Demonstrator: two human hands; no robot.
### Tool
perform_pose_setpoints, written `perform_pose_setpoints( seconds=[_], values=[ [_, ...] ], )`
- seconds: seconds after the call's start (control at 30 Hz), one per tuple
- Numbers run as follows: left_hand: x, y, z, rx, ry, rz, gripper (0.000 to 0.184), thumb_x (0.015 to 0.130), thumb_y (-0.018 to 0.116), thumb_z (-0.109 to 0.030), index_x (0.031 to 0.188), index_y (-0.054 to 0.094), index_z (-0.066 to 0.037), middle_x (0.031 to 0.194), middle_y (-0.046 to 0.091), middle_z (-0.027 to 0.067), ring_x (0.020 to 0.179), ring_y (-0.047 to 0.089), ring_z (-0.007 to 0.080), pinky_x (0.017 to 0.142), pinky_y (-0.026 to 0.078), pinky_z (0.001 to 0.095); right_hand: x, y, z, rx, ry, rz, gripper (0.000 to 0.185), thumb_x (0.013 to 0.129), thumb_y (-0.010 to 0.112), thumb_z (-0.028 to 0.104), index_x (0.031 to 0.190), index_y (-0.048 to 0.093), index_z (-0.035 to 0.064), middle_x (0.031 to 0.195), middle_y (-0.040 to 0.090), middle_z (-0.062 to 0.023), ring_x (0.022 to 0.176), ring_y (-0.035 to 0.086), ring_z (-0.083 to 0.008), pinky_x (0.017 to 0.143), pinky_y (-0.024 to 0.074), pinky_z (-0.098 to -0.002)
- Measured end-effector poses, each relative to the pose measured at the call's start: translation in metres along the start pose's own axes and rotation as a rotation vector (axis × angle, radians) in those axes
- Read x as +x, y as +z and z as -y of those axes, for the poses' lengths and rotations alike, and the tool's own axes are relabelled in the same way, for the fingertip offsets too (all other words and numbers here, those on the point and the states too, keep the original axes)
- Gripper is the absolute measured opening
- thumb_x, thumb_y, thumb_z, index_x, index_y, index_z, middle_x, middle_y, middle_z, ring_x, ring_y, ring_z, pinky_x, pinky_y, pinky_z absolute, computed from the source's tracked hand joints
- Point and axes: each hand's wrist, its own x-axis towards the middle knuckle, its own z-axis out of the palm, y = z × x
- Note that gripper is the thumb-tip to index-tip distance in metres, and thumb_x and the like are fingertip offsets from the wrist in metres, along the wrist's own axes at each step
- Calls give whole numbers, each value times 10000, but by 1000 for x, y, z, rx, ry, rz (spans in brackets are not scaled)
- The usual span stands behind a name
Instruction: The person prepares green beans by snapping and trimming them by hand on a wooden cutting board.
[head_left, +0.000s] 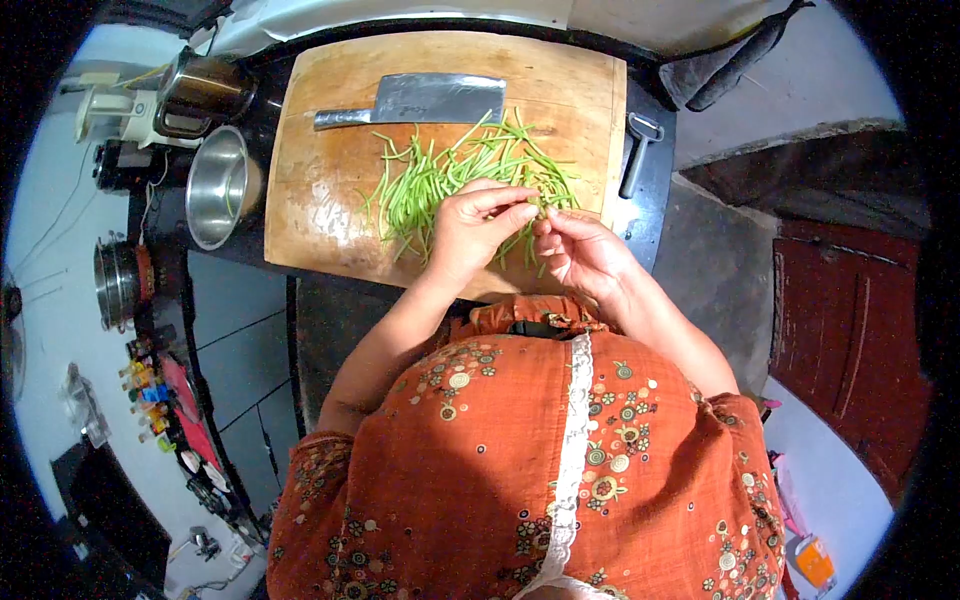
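Note:
A loose heap of thin green vegetable stems (425,190) lies on a large wooden cutting board (325,200). Above the heap's near side, my left hand (472,228) pinches a short green stem piece (540,207) between thumb and forefinger. From the other side, my right hand (585,255) meets it, thumb and fingertips closed on the same small piece. The fingertips partly cover that piece, so its full length is hidden. Beyond the heap rests a cleaver (440,98), its handle pointing left.
Left of the board stands a steel bowl (218,190) with a bit of green inside. Behind it is a kettle-like appliance (195,95). A peeler (640,155) lies by the board's right edge. A dark red wooden door or cabinet (840,320) is at far right.

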Motion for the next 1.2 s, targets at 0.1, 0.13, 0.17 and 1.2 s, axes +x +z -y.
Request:
perform_pose_setpoints(
  seconds=[0.1,0.13,0.17,1.2],
  values=[
    [-1,0,-14,205,86,-9,151,744,674,-64,892,677,-34,802,611,54,746,575,130,649,455,227,-3,11,-3,-383,-167,-149,137,878,539,185,917,563,56,786,583,-17,651,543,-90,523,459,-211],
    [-2,-1,-18,275,97,0,154,745,672,-62,897,675,-31,811,612,58,761,575,137,670,453,229,-5,16,-5,-551,-258,-248,148,877,543,197,926,571,60,790,585,-7,669,540,-85,538,458,-218],
    [-3,-1,-19,316,121,-10,149,744,672,-65,889,676,-34,798,615,61,747,579,143,661,457,237,-5,15,-3,-734,-438,-318,186,870,558,229,947,594,64,804,584,15,708,522,-72,581,436,-219],
    [28,-133,66,607,-416,-103,280,749,668,-185,980,636,-30,837,658,69,743,610,145,674,469,258,-63,-113,100,-1759,-697,-1234,294,790,609,234,1072,609,153,891,657,-82,803,631,-213,692,473,-335]
  ],
)
